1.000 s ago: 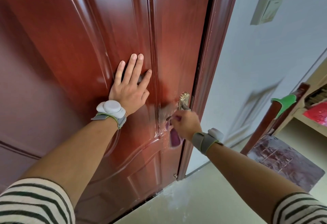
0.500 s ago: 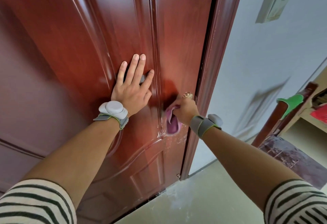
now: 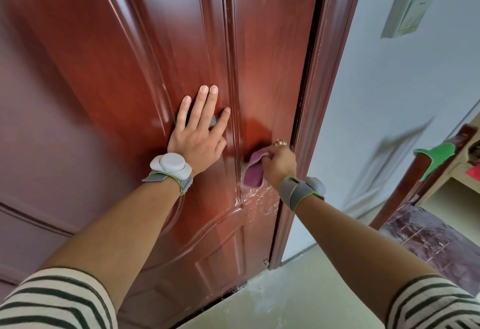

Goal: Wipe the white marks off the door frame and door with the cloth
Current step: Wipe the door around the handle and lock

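Note:
A glossy red-brown panelled door (image 3: 130,74) fills the left and middle. Its frame (image 3: 327,74) runs down the right edge and carries small white specks. My left hand (image 3: 200,134) lies flat on the door, fingers straight and pointing up. My right hand (image 3: 279,164) grips a purple cloth (image 3: 253,173) and holds it against the door just below the brass handle (image 3: 281,142), which my hand mostly hides. White smears (image 3: 255,200) streak the door directly under the cloth. Faint white haze lies on the panel above the handle.
A pale wall (image 3: 389,121) with a switch box (image 3: 409,10) stands right of the frame. A dark wooden post with a green cloth (image 3: 439,156) on it and a patterned mat (image 3: 431,240) are at the far right. Dusty pale floor (image 3: 285,297) lies below the door.
My right hand has moved the cloth up from below the handle to right beside it, then held about there. My left hand has stayed flat on the door.

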Motion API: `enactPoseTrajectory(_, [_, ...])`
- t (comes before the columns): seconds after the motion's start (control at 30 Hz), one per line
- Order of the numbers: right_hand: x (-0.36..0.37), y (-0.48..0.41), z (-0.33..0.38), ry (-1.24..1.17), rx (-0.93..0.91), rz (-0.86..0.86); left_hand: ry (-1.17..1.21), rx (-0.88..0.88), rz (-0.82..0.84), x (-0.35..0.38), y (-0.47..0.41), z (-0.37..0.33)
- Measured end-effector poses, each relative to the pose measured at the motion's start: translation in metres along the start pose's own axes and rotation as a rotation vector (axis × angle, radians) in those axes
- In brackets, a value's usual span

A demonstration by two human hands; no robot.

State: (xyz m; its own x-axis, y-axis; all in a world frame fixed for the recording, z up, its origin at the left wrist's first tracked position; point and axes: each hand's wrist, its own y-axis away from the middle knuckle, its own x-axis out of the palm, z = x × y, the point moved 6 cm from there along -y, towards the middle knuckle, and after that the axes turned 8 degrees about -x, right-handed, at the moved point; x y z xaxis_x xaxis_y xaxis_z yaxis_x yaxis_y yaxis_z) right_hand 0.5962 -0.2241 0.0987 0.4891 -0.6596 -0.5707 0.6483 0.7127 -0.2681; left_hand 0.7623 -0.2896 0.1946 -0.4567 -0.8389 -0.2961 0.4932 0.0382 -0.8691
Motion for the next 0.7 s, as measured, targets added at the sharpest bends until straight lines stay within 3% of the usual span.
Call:
enactPoseTrajectory(0.1, [0.000, 0.011, -0.009, -0.100, 0.043, 0.109, 0.005, -0.002, 0.005, 0.000, 0.000, -0.001])
enactPoseTrajectory(0.3, [-0.026, -0.007, -0.009, -0.144, 0.047, -0.216, 0.006, -0.001, 0.010, 0.000, 0.000, 0.000])
enactPoseTrajectory(0.4, [-0.009, -0.001, 0.008, -0.161, 0.033, -0.273, 0.006, -0.003, 0.005, 0.000, 0.000, -0.001])
enactPoseTrajectory(0.6, [0.048, 0.034, 0.009, -0.072, -0.140, 0.156, 0.013, -0.009, 0.005, 0.000, -0.001, 0.000])
enactPoseTrajectory(0.7, [0.032, 0.030, -0.002, -0.178, -0.002, 0.024, 0.013, -0.008, 0.012, -0.001, 0.000, 0.000])
